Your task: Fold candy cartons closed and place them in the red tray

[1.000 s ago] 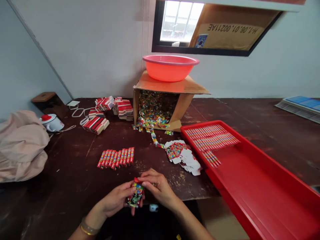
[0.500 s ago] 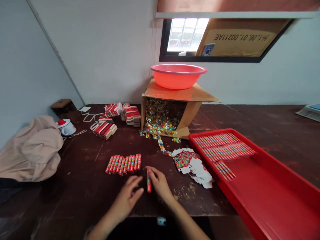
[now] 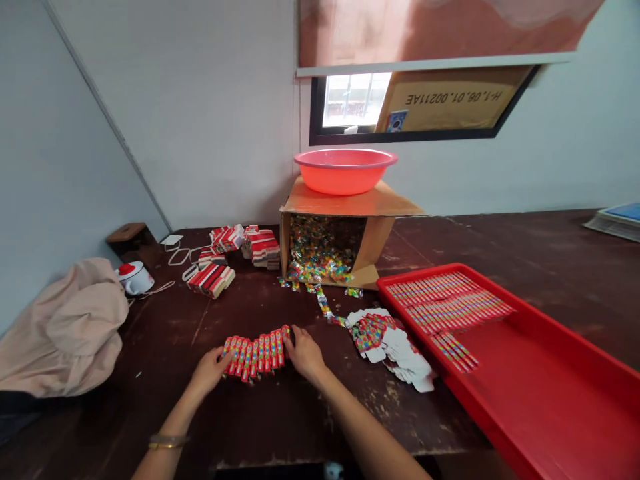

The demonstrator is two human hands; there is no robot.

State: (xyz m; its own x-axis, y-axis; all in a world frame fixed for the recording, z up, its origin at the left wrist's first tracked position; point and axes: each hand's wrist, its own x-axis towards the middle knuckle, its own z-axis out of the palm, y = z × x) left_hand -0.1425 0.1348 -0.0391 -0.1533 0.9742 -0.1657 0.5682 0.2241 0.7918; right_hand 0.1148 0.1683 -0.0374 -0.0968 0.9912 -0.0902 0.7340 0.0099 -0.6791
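A slightly curved row of small red candy boxes (image 3: 256, 353) with colourful dots lies on the dark table in front of me. My left hand (image 3: 210, 369) grips the row's left end, thumb and fingers against the outermost box. At the opposite end, my right hand (image 3: 303, 353) has its fingers on the last box, partly hiding it. Between them the boxes stand side by side, some set a little lower than others. Right of my right hand is a pile of flat, unfolded boxes (image 3: 400, 353), white and red.
A red tray (image 3: 530, 373) with rows of similar boxes stands at the right. Behind, wrapped candies (image 3: 320, 257) spill from a cardboard box (image 3: 377, 243) topped by a pink basin (image 3: 345, 175). Banded card bundles (image 3: 213, 279), a lidded mug (image 3: 134, 277) and beige cloth (image 3: 75, 327) lie left.
My right hand has brought the single box left to the row's right end. My left hand has moved left to the other end. The view has tilted up slightly.
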